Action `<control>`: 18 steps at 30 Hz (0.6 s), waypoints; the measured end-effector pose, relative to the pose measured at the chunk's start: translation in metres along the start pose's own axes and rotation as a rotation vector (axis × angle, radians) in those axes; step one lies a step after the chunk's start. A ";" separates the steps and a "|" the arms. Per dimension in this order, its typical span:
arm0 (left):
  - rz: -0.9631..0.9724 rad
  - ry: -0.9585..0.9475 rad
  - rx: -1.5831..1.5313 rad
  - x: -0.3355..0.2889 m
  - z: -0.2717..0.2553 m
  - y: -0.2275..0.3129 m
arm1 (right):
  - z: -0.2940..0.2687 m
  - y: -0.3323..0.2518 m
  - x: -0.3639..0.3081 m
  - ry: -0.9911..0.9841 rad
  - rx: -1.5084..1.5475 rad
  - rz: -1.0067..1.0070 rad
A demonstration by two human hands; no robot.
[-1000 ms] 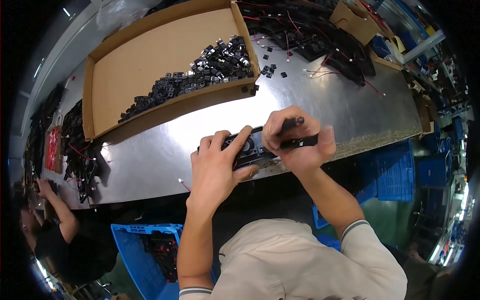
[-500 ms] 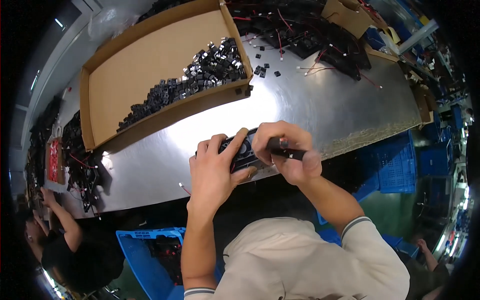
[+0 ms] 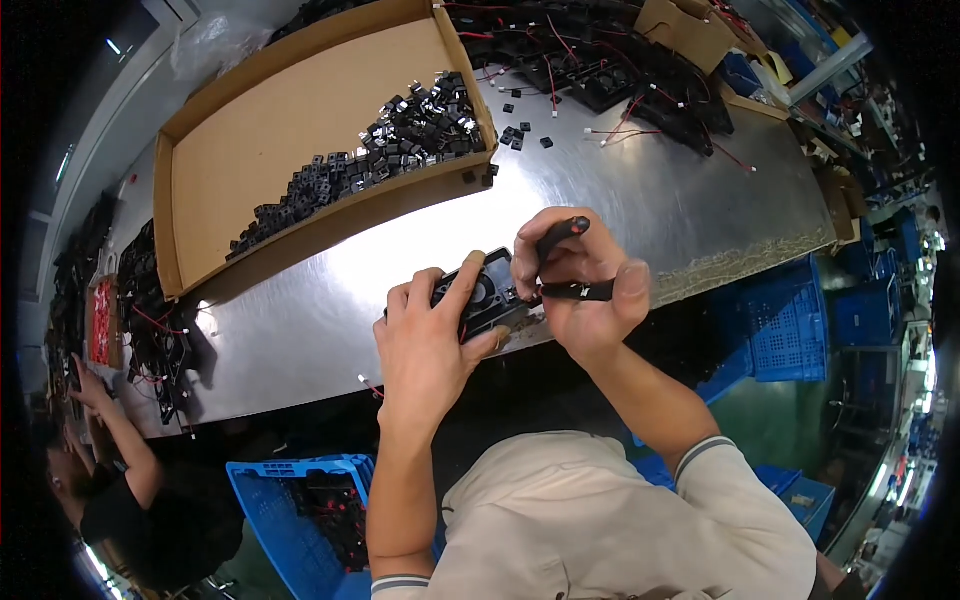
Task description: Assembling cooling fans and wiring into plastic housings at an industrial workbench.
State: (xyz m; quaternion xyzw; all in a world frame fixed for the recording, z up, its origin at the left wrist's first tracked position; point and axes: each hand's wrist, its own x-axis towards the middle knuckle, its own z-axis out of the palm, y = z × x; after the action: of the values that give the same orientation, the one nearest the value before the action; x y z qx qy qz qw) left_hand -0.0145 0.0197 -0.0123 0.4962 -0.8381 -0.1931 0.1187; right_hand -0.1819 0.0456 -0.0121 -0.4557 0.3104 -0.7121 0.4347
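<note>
My left hand [image 3: 422, 325] grips a black rectangular housing [image 3: 499, 275] with a round, speaker-like part in it, at the table's front edge. Its fingers reach over the top and its thumb presses the near side. My right hand [image 3: 592, 328] holds a pair of pliers [image 3: 582, 291] with black handles spread apart. The pliers' jaws point at the right end of the housing; the fingers partly hide the tips, so contact is unclear. A thin red wire with a white plug [image 3: 366, 381] sticks out by my left wrist.
Beyond my hands, a shallow cardboard box [image 3: 300, 120] holds a heap of small black parts. Several loose ones lie beside it. Black units with red wires [image 3: 620, 85] are piled at the far right. Blue crates [image 3: 290, 500] stand below the table edge. Another person [image 3: 130, 490] works at left.
The pliers' handles have spread apart as my right-hand fingers opened around them, the upper handle rising. My left hand keeps its hold on the housing. The whole view has shifted slightly.
</note>
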 end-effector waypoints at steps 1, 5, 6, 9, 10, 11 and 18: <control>-0.001 0.000 -0.001 0.000 0.000 0.000 | 0.000 0.000 0.000 -0.003 -0.014 0.003; -0.002 -0.009 -0.014 -0.001 0.001 0.000 | 0.003 -0.001 -0.002 0.008 -0.039 -0.005; -0.007 -0.018 -0.016 -0.001 0.001 0.000 | 0.003 -0.001 -0.003 0.003 -0.047 -0.003; -0.003 -0.009 -0.015 -0.003 0.000 0.001 | 0.004 -0.002 -0.004 -0.004 -0.060 -0.008; -0.003 -0.010 -0.017 -0.003 -0.001 0.002 | 0.004 -0.002 -0.004 -0.003 -0.067 -0.017; -0.003 -0.016 0.003 -0.002 -0.003 0.003 | 0.004 -0.002 -0.004 -0.002 -0.069 -0.015; 0.032 -0.021 0.025 0.003 -0.002 0.000 | 0.007 -0.002 -0.002 0.068 -0.205 0.106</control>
State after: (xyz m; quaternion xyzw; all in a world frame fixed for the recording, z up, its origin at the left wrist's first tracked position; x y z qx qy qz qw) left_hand -0.0150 0.0171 -0.0104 0.4821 -0.8495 -0.1858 0.1066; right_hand -0.1758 0.0483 -0.0083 -0.4562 0.4197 -0.6676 0.4124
